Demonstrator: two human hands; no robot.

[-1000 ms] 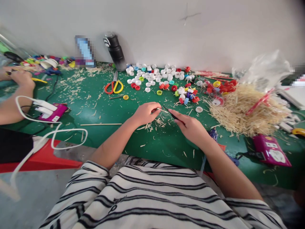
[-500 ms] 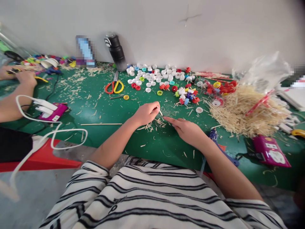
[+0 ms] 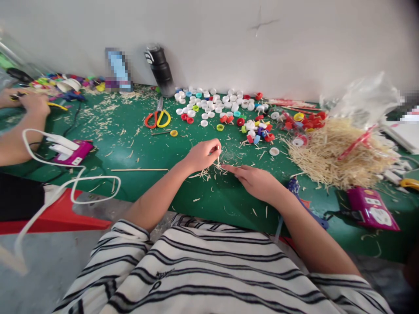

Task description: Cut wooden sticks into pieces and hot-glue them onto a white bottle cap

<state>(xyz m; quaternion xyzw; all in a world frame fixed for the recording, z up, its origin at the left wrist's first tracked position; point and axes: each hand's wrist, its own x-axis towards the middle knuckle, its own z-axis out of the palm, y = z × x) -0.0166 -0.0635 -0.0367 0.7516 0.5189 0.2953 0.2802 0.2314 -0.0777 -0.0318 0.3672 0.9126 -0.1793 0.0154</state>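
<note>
In the middle of the green table, my left hand is closed in a pinch on a short, thin wooden stick, whose lower end points down at a small heap of pale shavings. Just right of the stick, my right hand has its index finger stretched towards the stick's lower end. Its other fingers are curled under, and whatever they grip is hidden. Beyond both hands lie many white bottle caps and a cluster of coloured caps, some with little sticks in them.
Orange-and-yellow scissors and a black bottle stand further back. A long stick lies left. To the right are a pile of wooden strips, a blue glue gun and a purple power strip. Another person's hand works far left.
The stick in my left hand has turned from slanting to nearly upright. My right fingertip has shifted slightly left and down, towards the shavings.
</note>
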